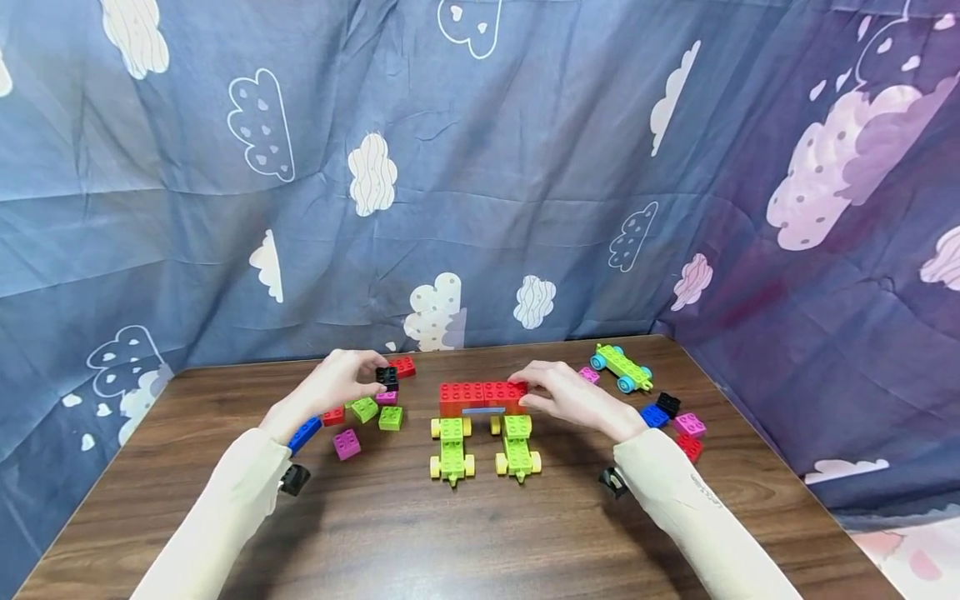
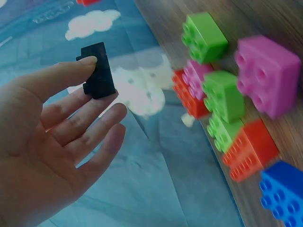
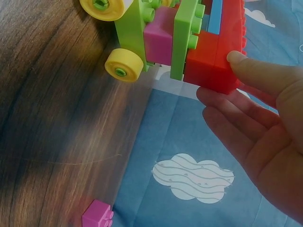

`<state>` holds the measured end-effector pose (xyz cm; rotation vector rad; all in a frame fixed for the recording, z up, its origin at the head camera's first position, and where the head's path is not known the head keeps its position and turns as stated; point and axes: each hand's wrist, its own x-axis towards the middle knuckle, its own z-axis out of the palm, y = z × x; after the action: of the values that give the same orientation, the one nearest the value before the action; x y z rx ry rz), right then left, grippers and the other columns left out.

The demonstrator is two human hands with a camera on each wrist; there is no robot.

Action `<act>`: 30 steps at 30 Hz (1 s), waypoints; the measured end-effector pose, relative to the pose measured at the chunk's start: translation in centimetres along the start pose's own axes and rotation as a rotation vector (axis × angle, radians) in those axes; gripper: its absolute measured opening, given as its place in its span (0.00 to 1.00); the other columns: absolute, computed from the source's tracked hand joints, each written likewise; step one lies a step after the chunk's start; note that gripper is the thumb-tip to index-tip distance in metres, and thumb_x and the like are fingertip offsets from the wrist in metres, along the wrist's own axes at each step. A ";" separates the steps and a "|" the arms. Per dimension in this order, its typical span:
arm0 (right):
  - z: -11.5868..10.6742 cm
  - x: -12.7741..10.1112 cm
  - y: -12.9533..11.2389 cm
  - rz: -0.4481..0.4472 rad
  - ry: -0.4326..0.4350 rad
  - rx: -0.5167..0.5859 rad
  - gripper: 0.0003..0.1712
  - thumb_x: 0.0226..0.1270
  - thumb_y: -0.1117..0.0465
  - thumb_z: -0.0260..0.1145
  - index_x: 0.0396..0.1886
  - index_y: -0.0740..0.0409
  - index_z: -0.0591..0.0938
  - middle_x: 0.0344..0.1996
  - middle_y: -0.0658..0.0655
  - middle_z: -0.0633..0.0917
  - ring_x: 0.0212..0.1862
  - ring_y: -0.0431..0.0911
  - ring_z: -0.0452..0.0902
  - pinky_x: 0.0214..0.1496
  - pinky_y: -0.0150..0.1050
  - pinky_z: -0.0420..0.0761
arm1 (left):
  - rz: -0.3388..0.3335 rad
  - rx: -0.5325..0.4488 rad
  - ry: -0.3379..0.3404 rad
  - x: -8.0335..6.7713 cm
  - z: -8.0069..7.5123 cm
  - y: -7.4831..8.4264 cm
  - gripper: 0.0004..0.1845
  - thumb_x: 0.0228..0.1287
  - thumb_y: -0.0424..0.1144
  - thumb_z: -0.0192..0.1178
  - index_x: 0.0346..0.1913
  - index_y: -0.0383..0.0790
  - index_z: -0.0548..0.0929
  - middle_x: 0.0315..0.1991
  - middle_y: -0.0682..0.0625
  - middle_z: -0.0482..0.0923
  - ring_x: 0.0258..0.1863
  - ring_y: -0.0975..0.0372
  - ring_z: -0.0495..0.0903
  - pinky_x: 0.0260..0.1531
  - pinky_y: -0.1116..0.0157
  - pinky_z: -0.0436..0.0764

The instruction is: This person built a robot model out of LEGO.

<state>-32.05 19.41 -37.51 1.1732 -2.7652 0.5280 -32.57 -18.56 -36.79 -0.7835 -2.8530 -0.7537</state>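
My left hand [image 1: 337, 387] pinches a small black brick [image 2: 100, 71] between thumb and fingers; the other fingers are spread loosely. In the head view this brick is above the loose bricks on the left. My right hand [image 1: 572, 398] grips the right end of the red bricks [image 1: 471, 395] on top of a built structure, thumb on the near side. Two lime-green wheeled bases [image 1: 452, 450] with yellow wheels stand under and in front of the red row. A blue piece [image 3: 215, 18] spans below the red bricks, and a pink brick [image 3: 160, 38] sits between green parts.
Loose bricks lie at left, among them a pink brick [image 1: 347, 444], a lime brick [image 1: 390, 417] and a long blue brick [image 1: 305, 435]. At right are a green car base with blue wheels [image 1: 621, 367], a blue brick [image 1: 654, 416] and a red brick [image 1: 689, 447]. Patterned cloth [image 1: 480, 242] hangs behind.
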 end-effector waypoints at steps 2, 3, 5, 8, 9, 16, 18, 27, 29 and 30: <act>0.1 0.0 0.1 -0.010 0.007 -0.003 0.16 0.69 0.58 0.67 0.54 0.56 0.83 0.47 0.53 0.86 0.45 0.43 0.81 0.50 0.41 0.82 | 0.019 -0.022 -0.002 0.2 0.2 0.8 0.16 0.60 0.36 0.69 0.50 0.33 0.84 0.45 0.39 0.87 0.44 0.50 0.87 0.47 0.51 0.84; 0.0 0.0 0.1 -0.015 0.011 -0.003 0.16 0.69 0.58 0.67 0.54 0.57 0.83 0.47 0.53 0.86 0.45 0.44 0.82 0.50 0.41 0.82 | 0.028 -0.028 -0.001 0.2 0.2 1.2 0.16 0.60 0.36 0.69 0.50 0.34 0.84 0.46 0.39 0.87 0.44 0.50 0.86 0.47 0.51 0.84; 0.0 0.0 0.0 -0.022 0.014 -0.001 0.16 0.69 0.59 0.67 0.54 0.57 0.83 0.47 0.53 0.86 0.45 0.45 0.82 0.49 0.41 0.82 | 0.057 -0.049 0.009 0.4 0.4 1.9 0.16 0.60 0.36 0.69 0.50 0.34 0.84 0.46 0.40 0.87 0.44 0.50 0.86 0.46 0.51 0.85; -0.1 -0.1 0.0 -0.019 0.012 0.002 0.17 0.69 0.59 0.67 0.55 0.57 0.83 0.47 0.54 0.86 0.44 0.45 0.82 0.49 0.41 0.82 | 0.102 -0.091 0.015 0.7 0.7 2.8 0.16 0.59 0.35 0.69 0.50 0.34 0.83 0.43 0.42 0.87 0.43 0.52 0.86 0.43 0.54 0.85; -0.1 -0.1 0.0 -0.018 0.013 -0.001 0.17 0.69 0.59 0.67 0.55 0.57 0.83 0.47 0.54 0.86 0.44 0.45 0.82 0.49 0.41 0.82 | 0.112 -0.110 0.013 0.7 0.8 3.1 0.16 0.59 0.35 0.69 0.50 0.34 0.83 0.42 0.42 0.87 0.42 0.52 0.86 0.42 0.54 0.85; 0.0 -0.2 -0.1 -0.015 0.012 -0.003 0.17 0.68 0.59 0.67 0.55 0.57 0.83 0.47 0.53 0.86 0.45 0.43 0.82 0.49 0.41 0.82 | 0.139 -0.128 0.006 1.1 1.5 4.1 0.16 0.60 0.36 0.69 0.50 0.35 0.82 0.42 0.43 0.87 0.43 0.53 0.86 0.43 0.55 0.85; 0.1 -0.2 -0.1 -0.009 0.008 -0.006 0.17 0.69 0.58 0.66 0.55 0.56 0.83 0.47 0.53 0.86 0.45 0.43 0.81 0.50 0.41 0.82 | 0.138 -0.131 -0.007 1.2 1.7 4.2 0.16 0.60 0.36 0.68 0.51 0.36 0.82 0.43 0.44 0.87 0.44 0.54 0.86 0.46 0.55 0.85; 0.1 -0.3 0.0 -0.004 0.007 0.003 0.17 0.68 0.58 0.67 0.55 0.56 0.83 0.47 0.53 0.86 0.45 0.44 0.82 0.50 0.41 0.83 | 0.175 -0.201 -0.021 1.6 2.6 4.7 0.18 0.63 0.34 0.67 0.55 0.37 0.82 0.49 0.44 0.85 0.46 0.56 0.84 0.50 0.56 0.85; 0.1 -0.3 0.0 -0.015 0.013 0.004 0.17 0.68 0.58 0.67 0.55 0.57 0.83 0.47 0.54 0.86 0.45 0.45 0.82 0.49 0.41 0.83 | 0.191 -0.195 -0.011 1.6 2.8 4.7 0.18 0.62 0.34 0.67 0.55 0.37 0.82 0.48 0.44 0.85 0.44 0.56 0.84 0.50 0.56 0.85; 0.1 -0.3 0.0 -0.020 0.015 0.002 0.17 0.68 0.58 0.67 0.55 0.58 0.83 0.47 0.54 0.86 0.45 0.46 0.82 0.49 0.41 0.83 | 0.197 -0.191 -0.007 1.6 2.9 4.7 0.18 0.62 0.34 0.67 0.54 0.36 0.82 0.47 0.44 0.85 0.43 0.57 0.83 0.49 0.55 0.85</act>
<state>-31.80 19.58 -37.69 1.1904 -2.7382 0.5363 -31.49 -12.89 -36.93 -1.0742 -2.6840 -1.0039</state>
